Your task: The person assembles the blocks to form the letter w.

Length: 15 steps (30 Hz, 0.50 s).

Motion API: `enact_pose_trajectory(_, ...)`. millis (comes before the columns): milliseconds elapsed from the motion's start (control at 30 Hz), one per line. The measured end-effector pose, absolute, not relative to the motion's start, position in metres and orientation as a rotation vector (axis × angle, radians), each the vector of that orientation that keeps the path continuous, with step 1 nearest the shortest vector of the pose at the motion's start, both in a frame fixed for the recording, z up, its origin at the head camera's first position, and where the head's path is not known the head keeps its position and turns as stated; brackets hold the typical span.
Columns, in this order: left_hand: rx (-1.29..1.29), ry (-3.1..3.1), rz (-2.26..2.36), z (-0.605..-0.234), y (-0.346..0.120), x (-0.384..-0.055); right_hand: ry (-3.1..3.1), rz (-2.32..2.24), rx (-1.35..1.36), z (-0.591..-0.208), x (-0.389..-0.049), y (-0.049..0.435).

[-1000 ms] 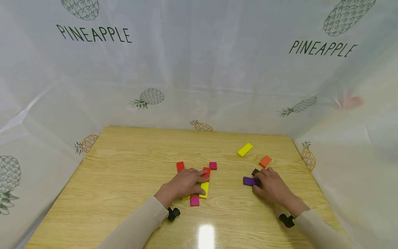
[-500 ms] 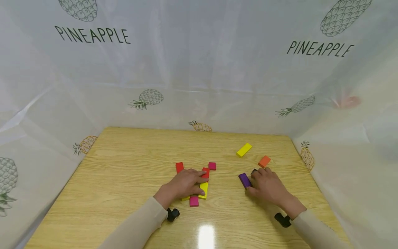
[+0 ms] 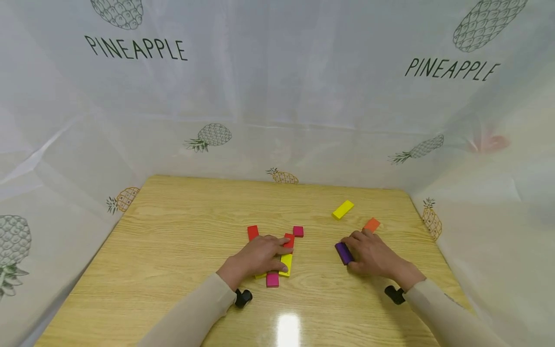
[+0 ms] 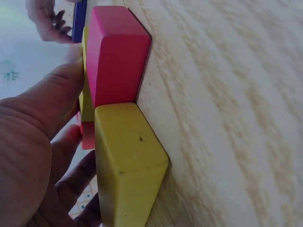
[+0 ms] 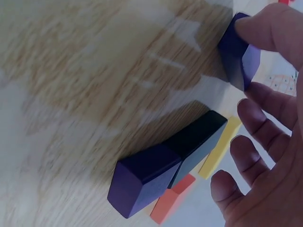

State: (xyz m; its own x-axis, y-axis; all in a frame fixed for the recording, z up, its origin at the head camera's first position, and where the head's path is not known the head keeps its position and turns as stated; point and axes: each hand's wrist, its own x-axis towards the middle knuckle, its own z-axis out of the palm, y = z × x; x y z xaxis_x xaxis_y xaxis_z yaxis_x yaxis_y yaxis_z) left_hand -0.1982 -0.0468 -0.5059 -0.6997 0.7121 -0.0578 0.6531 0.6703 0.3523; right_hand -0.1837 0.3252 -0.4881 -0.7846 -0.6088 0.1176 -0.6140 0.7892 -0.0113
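Note:
Fingers of my left hand rest spread over a group of flat wooden blocks. Its fingertips touch a red block, and the thumb lies on a yellow block. Up close in the left wrist view, a pink block meets another yellow block. My right hand pinches a purple block between thumb and index finger, low over the table. Beneath that hand, mostly hidden in the head view, a black block lies against a second purple block.
Past the right hand lie an orange block and a yellow block. A small pink block and a red block sit at the far side of the left group. Pineapple-printed curtains enclose the wooden table.
My right hand has turned the purple block from lying sideways to pointing away from me, shifting slightly left. The black block is now covered in the head view. My left hand stays put.

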Motion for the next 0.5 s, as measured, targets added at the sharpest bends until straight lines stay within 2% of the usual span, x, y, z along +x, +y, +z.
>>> enact_pose_trajectory(233, 1.091, 2.693, 0.46, -0.509, -0.045, -0.198, -2.87, 0.121, 0.993, -0.494, -0.19, 0.322)
enact_pose_trajectory(500, 1.081, 2.692, 0.47, -0.509, -0.044, -0.198, -2.797, 0.089, 1.05, -0.488, -0.199, 0.288)
